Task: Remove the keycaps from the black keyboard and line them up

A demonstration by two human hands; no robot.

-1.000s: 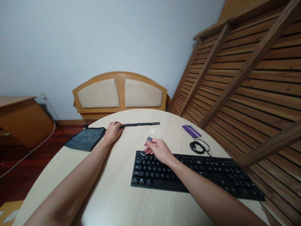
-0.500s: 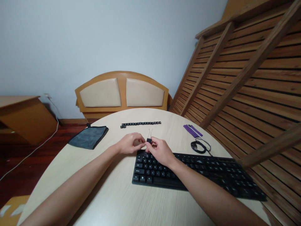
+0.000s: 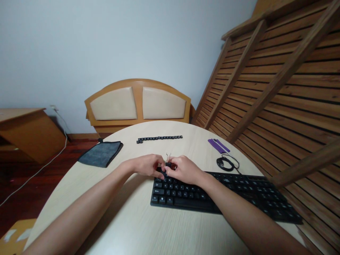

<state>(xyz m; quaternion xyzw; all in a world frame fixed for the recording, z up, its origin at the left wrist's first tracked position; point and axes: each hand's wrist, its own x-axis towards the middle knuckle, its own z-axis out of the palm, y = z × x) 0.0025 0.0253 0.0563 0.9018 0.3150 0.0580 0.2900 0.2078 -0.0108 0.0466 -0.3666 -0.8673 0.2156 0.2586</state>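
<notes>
A black keycap puller (image 3: 168, 164) with thin wire prongs pointing up stands over the top left part of a black keyboard (image 3: 186, 203). My right hand (image 3: 184, 170) pinches its dark body between thumb and fingers. Close against it on the left, my left hand (image 3: 148, 165) has curled fingers, the index tip beside the puller and the thumb low over the keys. What sits between those left fingers is hidden. Beyond both hands, several loose black keycaps (image 3: 159, 138) lie in a row on the table, with a couple more at the row's left end.
The round pale table (image 3: 127, 219) carries a grey cloth (image 3: 101, 154) on the left. At right lie a purple cloth strip (image 3: 218, 145) and a coiled black cable (image 3: 227, 163). A slatted wooden panel (image 3: 281, 88) leans along the right side; a padded headboard (image 3: 139, 102) stands behind.
The keycap puller and my right hand have come lower toward the keyboard. My left hand's thumb has dropped onto the key area and its fingers have curled more. The view has shifted slightly.
</notes>
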